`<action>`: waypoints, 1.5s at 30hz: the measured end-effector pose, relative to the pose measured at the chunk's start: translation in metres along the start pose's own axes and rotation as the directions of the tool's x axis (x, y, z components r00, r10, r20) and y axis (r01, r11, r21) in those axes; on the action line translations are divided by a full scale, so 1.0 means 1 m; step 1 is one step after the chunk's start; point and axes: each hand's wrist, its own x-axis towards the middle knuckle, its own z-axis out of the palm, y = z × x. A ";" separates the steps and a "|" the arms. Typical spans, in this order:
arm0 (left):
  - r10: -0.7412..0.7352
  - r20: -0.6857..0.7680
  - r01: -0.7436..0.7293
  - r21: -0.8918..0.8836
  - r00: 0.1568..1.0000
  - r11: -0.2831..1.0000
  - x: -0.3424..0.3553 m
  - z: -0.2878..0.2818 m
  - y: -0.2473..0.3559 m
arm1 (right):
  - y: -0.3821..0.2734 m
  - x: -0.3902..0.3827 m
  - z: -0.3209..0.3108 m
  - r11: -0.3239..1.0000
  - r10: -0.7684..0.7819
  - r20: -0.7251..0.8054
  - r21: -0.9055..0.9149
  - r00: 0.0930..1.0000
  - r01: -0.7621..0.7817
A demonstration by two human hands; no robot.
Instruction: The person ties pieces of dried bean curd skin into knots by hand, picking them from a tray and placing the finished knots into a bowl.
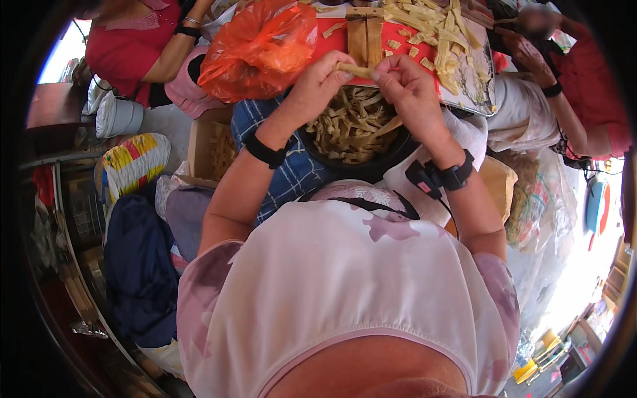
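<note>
A pale yellow dried strip (pixel 353 68) is stretched between my left hand (pixel 326 81) and my right hand (pixel 405 89), each pinching one end. Beneath them, a black round bowl (pixel 355 170) holds a heap of similar tan dried strips (pixel 345 132). Just beyond my fingers, a wooden block or slotted tool (pixel 365 40) stands on a red board (pixel 328 50) with short cut pieces (pixel 411 50) beside it.
An orange plastic bag (pixel 255 46) lies left of the board, a pile of strips (pixel 458 46) right. A cardboard box (pixel 199 149) and blue plaid cloth (pixel 265 186) sit left. Co-workers in red sit at upper left (pixel 126 46) and upper right (pixel 584 86).
</note>
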 end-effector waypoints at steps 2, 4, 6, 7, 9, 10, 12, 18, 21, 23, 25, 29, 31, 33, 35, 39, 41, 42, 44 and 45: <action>-0.028 0.027 0.031 -0.146 0.999 0.989 0.007 -0.003 -0.001 | 0.009 0.015 -0.015 0.995 -0.060 -0.054 -0.082 0.997 0.056; -0.051 0.061 0.066 -0.286 0.997 0.956 0.015 -0.005 -0.003 | 0.009 0.023 -0.016 0.992 -0.083 -0.093 -0.101 0.992 0.074; -0.080 0.002 0.080 -0.065 0.997 0.995 0.022 -0.006 -0.002 | 0.007 0.028 -0.017 0.997 -0.050 -0.121 -0.069 0.991 0.042; -0.078 0.003 0.078 -0.064 0.997 0.995 0.025 -0.006 0.000 | 0.007 0.032 -0.018 0.997 -0.053 -0.122 -0.069 0.991 0.045; -0.089 -0.065 0.089 -0.009 0.994 0.996 0.031 -0.007 0.001 | 0.007 0.039 -0.019 0.996 -0.065 -0.135 -0.066 0.989 0.057; -0.088 -0.065 0.087 -0.008 0.994 0.996 0.034 -0.006 0.000 | 0.007 0.042 -0.019 0.996 -0.067 -0.135 -0.065 0.989 0.059; -0.090 -0.086 0.089 -0.018 0.992 0.996 0.043 -0.007 -0.005 | 0.004 0.049 -0.020 0.996 -0.050 -0.175 -0.087 0.983 0.035; -0.057 -0.089 0.068 0.129 0.994 0.989 0.062 -0.006 -0.033 | 0.051 0.079 -0.032 0.923 -0.173 -0.170 -0.372 0.970 0.099; -0.173 -0.125 0.205 0.323 0.977 0.924 0.051 -0.009 -0.034 | 0.050 0.067 -0.038 0.780 -0.141 -0.249 -0.624 0.958 -0.047; -0.156 -0.111 0.183 0.302 0.981 0.935 0.035 -0.012 -0.028 | 0.034 0.056 -0.034 0.715 -0.205 -0.251 -0.699 0.946 -0.030; -0.146 -0.099 0.168 0.278 0.984 0.946 0.015 -0.008 -0.020 | 0.019 0.042 -0.026 0.557 -0.259 -0.226 -0.829 0.939 -0.046; 0.077 -0.125 -0.037 0.297 0.989 0.954 -0.015 0.009 -0.008 | 0.000 0.016 -0.001 0.515 -0.508 0.025 -0.792 0.861 0.327; -0.378 0.135 0.401 -0.291 0.916 0.868 -0.029 0.020 0.008 | -0.002 0.002 0.016 0.678 -0.480 0.005 -0.633 0.877 0.374; -0.450 0.185 0.475 -0.522 0.874 0.708 -0.033 0.027 0.008 | 0.000 -0.011 0.026 0.803 -0.432 0.034 -0.440 0.901 0.402; -0.533 0.138 0.411 -0.801 0.835 0.436 -0.034 0.030 0.017 | 0.004 -0.021 0.030 0.763 -0.470 0.085 -0.461 0.878 0.453; -0.510 0.143 0.396 -0.810 0.848 0.433 -0.032 0.015 0.004 | 0.012 -0.033 0.038 0.822 -0.407 0.123 -0.382 0.905 0.422; -0.519 0.168 0.416 -0.812 0.838 0.409 -0.035 0.026 0.016 | 0.013 -0.030 0.038 0.960 -0.194 0.103 -0.185 0.976 0.210; -0.525 0.194 0.435 -0.813 0.829 0.387 -0.036 0.029 0.021 | 0.009 -0.027 0.037 0.960 -0.193 0.104 -0.184 0.976 0.210; -0.448 0.285 0.478 -0.777 0.847 0.410 -0.039 0.029 0.016 | 0.003 -0.022 0.033 0.987 -0.159 0.002 -0.036 0.987 0.159; -0.466 0.325 0.546 -0.679 0.823 0.490 -0.039 0.031 0.023 | 0.007 -0.020 0.031 0.959 -0.197 -0.031 -0.215 0.980 0.186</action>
